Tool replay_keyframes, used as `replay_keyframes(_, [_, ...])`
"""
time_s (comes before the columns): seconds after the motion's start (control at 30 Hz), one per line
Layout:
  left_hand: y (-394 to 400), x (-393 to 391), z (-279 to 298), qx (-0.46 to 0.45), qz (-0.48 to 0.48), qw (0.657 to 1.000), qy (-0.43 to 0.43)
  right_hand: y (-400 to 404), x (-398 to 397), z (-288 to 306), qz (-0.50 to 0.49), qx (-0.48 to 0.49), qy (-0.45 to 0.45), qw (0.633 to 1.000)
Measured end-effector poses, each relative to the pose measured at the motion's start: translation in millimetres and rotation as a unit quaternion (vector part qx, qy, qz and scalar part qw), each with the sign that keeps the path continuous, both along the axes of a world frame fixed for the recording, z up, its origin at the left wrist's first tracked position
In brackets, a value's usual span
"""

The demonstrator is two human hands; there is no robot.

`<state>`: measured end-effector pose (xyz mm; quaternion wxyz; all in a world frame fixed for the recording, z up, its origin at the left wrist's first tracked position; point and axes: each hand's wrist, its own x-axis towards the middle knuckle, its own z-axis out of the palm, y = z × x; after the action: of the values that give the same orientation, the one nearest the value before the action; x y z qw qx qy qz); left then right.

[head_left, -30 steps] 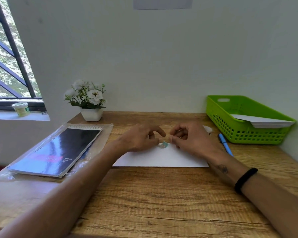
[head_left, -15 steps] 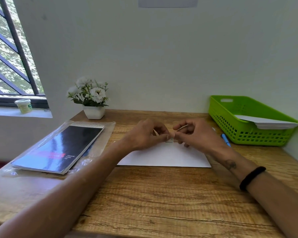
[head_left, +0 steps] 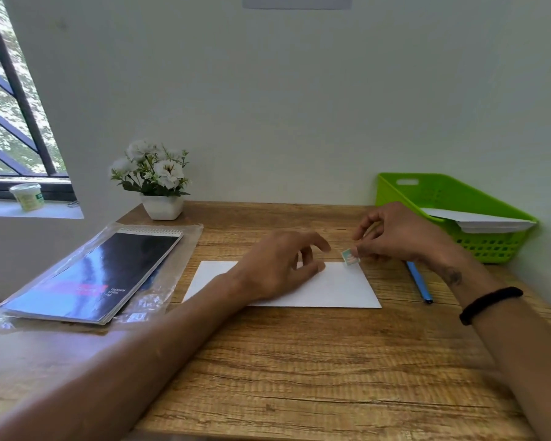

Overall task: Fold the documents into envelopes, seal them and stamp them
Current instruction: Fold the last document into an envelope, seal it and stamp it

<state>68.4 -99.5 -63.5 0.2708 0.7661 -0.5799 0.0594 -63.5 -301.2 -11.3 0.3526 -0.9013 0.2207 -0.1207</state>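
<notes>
A small greenish stamp (head_left: 350,257) hangs pinched at the fingertips of your right hand (head_left: 398,235), just above the far right corner of the white envelope (head_left: 337,289) lying flat on the wooden desk (head_left: 299,370). Your left hand (head_left: 279,265) rests on the envelope with its fingers loose, grasping nothing. Keep that hand pressing the paper flat, square the stamp to the corner's two edges, lower one edge first, then smooth it down. Nearby lie a blue pen (head_left: 419,283) and a green basket (head_left: 452,214) holding more envelopes.
</notes>
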Motion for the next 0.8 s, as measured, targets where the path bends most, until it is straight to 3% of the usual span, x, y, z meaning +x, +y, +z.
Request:
replay_keyframes(0.1, [-3.7, -8.3, -0.6, 0.059, -0.025, 0.996, -0.063, 0.9, 0.2, 0.0, -0.014, 0.016, 0.035, 0.999])
replay_keyframes(0.27, [-4.0, -7.5, -4.3, 0.103, -0.017, 0.993, -0.06, -0.5, -1.9, 2.4, -0.017, 0.046, 0.071, 0.996])
replay_keyframes(0.8, [-6.4, -9.4, -4.5, 0.132, -0.032, 0.986, -0.102, 4.0, -6.7, 6.0, -0.007, 0.041, 0.096, 0.994])
